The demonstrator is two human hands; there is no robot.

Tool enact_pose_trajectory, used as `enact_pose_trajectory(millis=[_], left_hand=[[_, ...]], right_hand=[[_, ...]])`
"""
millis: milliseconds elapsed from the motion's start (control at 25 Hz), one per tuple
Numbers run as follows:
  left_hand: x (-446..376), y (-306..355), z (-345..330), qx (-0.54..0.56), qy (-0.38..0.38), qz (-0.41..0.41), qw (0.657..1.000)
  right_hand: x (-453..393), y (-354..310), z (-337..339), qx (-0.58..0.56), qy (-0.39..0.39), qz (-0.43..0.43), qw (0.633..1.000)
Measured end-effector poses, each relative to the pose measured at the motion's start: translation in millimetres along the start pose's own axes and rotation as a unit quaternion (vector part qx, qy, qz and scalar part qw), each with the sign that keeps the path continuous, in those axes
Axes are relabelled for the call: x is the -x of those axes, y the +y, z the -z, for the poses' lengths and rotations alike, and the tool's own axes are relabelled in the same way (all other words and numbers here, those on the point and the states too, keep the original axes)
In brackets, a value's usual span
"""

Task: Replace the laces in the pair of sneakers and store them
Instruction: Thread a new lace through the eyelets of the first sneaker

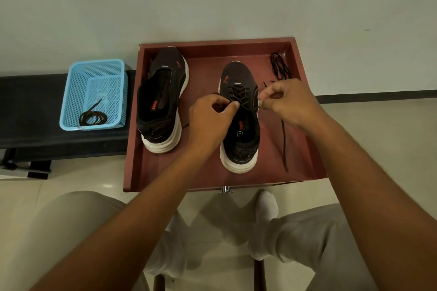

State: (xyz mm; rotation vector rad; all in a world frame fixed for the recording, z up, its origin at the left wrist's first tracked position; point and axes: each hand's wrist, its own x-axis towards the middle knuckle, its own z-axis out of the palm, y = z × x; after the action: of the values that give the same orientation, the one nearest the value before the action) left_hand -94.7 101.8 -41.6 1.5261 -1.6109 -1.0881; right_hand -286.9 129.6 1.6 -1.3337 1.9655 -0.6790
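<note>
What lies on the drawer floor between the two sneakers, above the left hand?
In the head view, the strip between the left sneaker and the laced right sneaker is bare red drawer floor; lower down, the left hand crosses it.

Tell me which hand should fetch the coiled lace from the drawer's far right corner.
Right hand, probably: it is just in front of the coiled lace, while the left hand pinches lace across the right sneaker. It must first release its lace end.

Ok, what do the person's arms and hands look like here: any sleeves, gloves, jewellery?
Both forearms are bare as far as the frame shows: no sleeves, no gloves. The left hand and right hand show no rings, and neither wrist carries a watch or band.
</note>
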Motion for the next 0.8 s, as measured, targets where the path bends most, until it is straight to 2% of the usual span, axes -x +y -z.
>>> enact_pose_trajectory(millis=[80, 200, 400, 640, 800], left_hand=[[-4, 4, 3, 0.025, -0.007, 0.013, 1.0], [-10, 6, 5, 0.04, -0.033, 0.04, 0.998], [-20, 10, 8, 0.101, -0.075, 0.134, 0.983], [-16, 6, 11, 0.004, -0.126, 0.062, 0.99], [-11, 6, 12, -0.038, -0.127, 0.01, 0.991]], right_hand=[[1, -8, -6, -0.004, 0.013, 0.043, 0.999], [0, -20, -19, 0.032, -0.012, 0.072, 0.997], [-7, -22, -30, 0.061, 0.001, 0.065, 0.996], [-9, -21, -40, 0.067, 0.02, 0.036, 0.997], [-10, -23, -44, 0.069, 0.018, 0.028, 0.997]])
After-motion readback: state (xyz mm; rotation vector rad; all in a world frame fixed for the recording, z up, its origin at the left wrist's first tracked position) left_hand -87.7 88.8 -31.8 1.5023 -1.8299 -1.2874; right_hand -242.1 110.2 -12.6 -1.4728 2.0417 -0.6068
